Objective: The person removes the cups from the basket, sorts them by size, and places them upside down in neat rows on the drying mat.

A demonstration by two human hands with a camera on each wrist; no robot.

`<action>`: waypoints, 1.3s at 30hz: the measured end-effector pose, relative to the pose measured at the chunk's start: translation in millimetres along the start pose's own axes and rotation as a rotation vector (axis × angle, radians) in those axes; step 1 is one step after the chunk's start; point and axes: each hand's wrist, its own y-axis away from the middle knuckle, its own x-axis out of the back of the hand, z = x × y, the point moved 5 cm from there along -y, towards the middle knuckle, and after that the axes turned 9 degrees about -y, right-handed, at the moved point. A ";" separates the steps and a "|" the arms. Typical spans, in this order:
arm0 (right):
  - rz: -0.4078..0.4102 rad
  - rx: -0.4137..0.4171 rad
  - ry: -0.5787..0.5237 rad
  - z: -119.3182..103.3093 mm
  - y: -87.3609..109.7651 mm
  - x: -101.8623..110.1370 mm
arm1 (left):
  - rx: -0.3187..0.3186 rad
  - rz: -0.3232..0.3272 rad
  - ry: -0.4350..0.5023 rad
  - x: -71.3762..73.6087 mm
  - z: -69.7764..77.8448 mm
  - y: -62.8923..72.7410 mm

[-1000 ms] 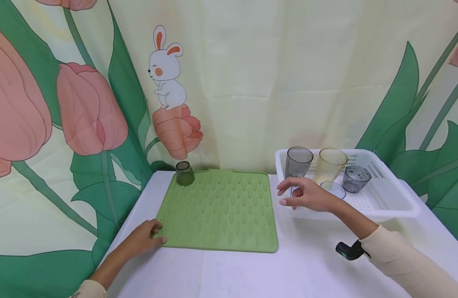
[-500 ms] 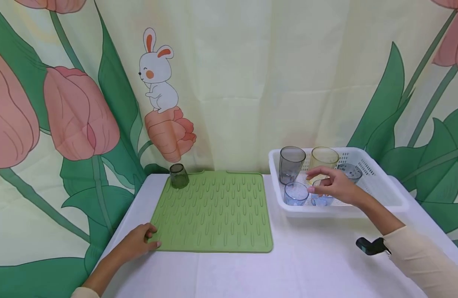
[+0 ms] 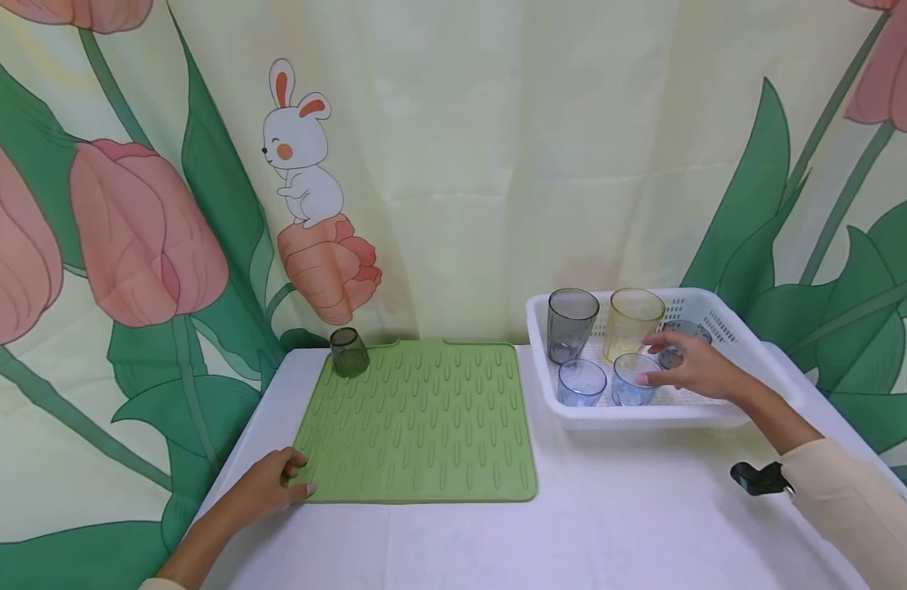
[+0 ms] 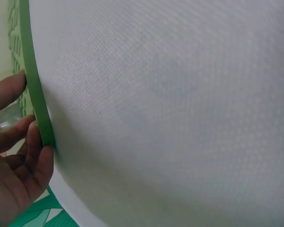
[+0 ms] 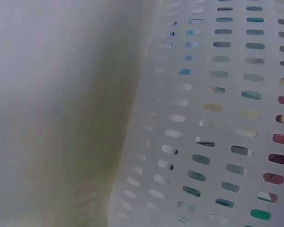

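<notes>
The head view is bright, the wrist views dimmer and softer.

Tulip-print curtain (image 3: pixel 438 164) and white table (image 3: pixel 460 549) suggest a staged set.

On my right wrist feed I see the white basket's (image 5: pixel 194 111) slotted wall filling the right side, its edge slanting beside the pale desk (image 5: pixel 47 85). Dim greenish shade (image 5: pixel 92 156) borders it; blue, yellow and red patches show through the slots (image 5: pixel 200 159).
</notes>
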 end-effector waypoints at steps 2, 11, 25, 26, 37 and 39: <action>-0.026 -0.011 0.015 3.5 -1.7 -1.3 | 0.009 -0.002 0.002 -0.8 -1.1 0.2; -0.165 -0.065 0.042 14.4 -7.6 -6.9 | 0.008 -0.008 0.025 -1.5 -4.5 6.0; -0.196 -0.045 0.079 13.9 -8.2 -11.8 | -0.027 -0.042 0.137 2.0 -10.4 9.6; -0.193 -0.045 0.075 13.9 -8.3 -12.0 | -0.029 -0.042 0.142 2.3 -9.8 9.5; -0.126 -0.020 0.026 13.3 -3.1 -4.4 | -0.041 -0.017 0.121 1.9 -6.5 4.7; -0.105 -0.018 0.015 12.3 -0.9 -0.9 | -0.037 -0.010 0.113 1.7 -6.7 3.1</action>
